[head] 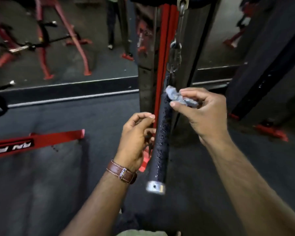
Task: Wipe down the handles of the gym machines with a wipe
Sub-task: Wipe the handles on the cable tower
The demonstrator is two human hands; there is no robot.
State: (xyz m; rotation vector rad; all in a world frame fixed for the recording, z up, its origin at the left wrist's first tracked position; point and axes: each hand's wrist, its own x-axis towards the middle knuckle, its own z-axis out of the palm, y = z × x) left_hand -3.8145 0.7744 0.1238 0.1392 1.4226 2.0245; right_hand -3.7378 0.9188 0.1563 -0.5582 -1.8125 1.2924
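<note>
wipe (pixel 180 98) in right hand (pixel 204 114) touches handle (pixel 160 143) top edge.

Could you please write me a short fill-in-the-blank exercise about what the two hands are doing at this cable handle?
1. The crumpled wipe is pinched in the ____ hand.
2. The wipe touches the black handle near its ____ end.
3. A brown leather watch strap sits on the ____ wrist.
4. The handle's lower end has a ____ metal cap.

Missing words: right; upper; left; silver
</note>
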